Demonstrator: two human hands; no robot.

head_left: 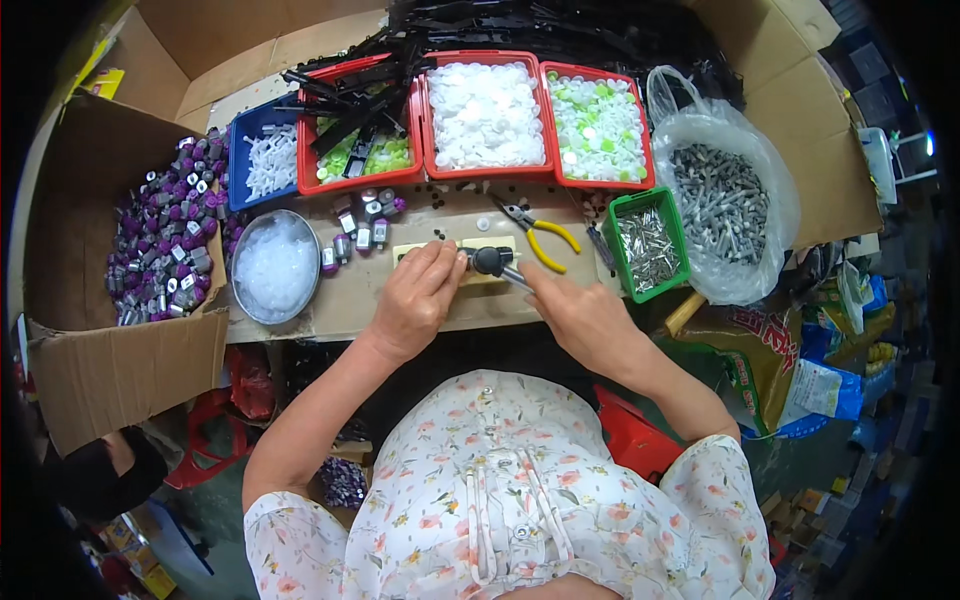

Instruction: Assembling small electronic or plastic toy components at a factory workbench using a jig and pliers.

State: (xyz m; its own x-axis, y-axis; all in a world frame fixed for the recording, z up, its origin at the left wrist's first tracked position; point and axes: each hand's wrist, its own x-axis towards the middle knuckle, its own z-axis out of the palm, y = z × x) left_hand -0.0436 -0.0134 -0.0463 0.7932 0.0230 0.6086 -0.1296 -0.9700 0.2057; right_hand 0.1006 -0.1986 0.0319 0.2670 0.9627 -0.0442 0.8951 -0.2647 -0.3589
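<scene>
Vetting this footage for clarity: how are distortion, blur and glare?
Head view throughout: the left cardboard box bows at the fisheye rim; items along the right rim look smeared; white glare sits upper right; the central pliers look sharper.

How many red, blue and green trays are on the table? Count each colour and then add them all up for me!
Red trays: 3
Blue tray: 1
Green tray: 1
Total: 5
</scene>
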